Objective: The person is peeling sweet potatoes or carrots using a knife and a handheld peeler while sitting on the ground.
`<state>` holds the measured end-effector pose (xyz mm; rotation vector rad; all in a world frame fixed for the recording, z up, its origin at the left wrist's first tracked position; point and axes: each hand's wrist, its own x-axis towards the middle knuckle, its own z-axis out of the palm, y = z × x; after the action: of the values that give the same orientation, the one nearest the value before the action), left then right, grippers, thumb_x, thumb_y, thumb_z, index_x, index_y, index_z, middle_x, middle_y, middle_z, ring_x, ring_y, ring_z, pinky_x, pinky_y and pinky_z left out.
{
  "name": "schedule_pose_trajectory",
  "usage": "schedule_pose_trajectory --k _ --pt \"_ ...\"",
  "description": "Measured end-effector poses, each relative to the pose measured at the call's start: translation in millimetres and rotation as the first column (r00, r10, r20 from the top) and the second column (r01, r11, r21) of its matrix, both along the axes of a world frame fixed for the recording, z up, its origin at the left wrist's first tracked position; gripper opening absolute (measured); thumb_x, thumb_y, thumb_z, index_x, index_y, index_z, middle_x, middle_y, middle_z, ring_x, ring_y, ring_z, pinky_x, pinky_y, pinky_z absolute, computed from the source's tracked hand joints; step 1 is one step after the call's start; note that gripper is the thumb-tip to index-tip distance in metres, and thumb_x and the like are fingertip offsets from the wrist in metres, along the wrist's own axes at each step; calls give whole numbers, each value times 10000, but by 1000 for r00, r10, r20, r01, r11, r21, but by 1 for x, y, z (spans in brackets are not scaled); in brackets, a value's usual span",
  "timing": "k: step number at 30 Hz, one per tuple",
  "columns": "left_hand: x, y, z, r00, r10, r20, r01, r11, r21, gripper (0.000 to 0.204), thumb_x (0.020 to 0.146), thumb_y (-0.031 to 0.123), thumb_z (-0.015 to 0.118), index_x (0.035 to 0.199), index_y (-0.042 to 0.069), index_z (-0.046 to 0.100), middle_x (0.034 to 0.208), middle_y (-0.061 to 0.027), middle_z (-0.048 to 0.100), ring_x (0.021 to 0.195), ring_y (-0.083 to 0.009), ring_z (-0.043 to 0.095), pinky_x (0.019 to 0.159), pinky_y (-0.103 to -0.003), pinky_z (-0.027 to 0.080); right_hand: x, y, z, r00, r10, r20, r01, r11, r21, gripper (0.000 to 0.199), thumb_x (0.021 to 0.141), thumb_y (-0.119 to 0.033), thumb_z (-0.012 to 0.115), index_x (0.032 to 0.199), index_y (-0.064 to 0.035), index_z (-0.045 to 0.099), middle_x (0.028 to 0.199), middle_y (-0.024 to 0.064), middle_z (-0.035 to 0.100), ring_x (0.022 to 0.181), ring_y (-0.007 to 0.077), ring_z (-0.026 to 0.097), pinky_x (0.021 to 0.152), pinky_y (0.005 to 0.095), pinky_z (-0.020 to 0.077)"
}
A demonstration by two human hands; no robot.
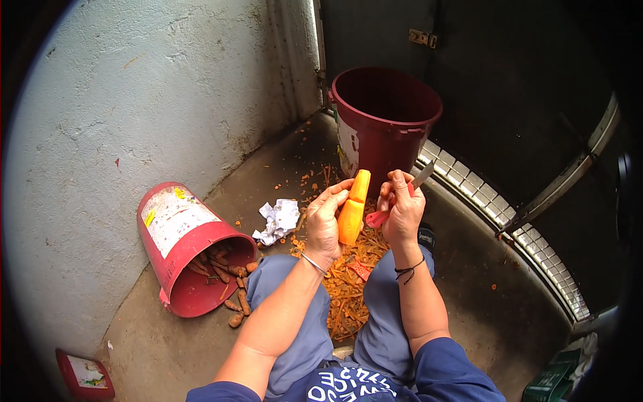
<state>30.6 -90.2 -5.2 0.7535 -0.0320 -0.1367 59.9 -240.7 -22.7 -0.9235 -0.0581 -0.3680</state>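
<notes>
My left hand [324,224] is closed round a peeled orange carrot [350,224], held upright above my knees. A crease or cut runs across the carrot in its upper half. To the right of it, my right hand [403,208] grips a knife with a red handle [377,218]; its grey blade [423,174] points up and to the right, away from the carrot. Below both hands, between my legs, lies a heap of orange peelings [345,305].
A tall dark red bin [388,144] stands ahead. At left, a red bucket [194,234] lies on its side with unpeeled carrots [220,263] spilling out. Crumpled white paper [278,221] is on the floor. A wall [161,100] rises at left, a dark door [522,120] at right.
</notes>
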Motion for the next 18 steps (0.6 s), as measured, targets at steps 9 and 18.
schedule_pose_trajectory --k 9,18 --pt "11 -3 -17 985 166 40 -168 984 55 303 991 107 524 1246 -13 638 1054 -124 719 750 -187 713 600 -330 631 -5 -3 2 997 71 -18 -73 992 -106 230 1002 -213 738 1088 -13 663 760 5 604 523 56 481 485 210 392" --pt "11 1 -16 978 196 72 -200 979 44 289 963 59 569 1232 -25 631 1058 -121 717 814 -173 714 707 -301 631 -8 -13 8 980 197 26 -150 817 -556 339 1069 -251 591 1246 34 635 978 46 614 844 105 570 785 267 488"
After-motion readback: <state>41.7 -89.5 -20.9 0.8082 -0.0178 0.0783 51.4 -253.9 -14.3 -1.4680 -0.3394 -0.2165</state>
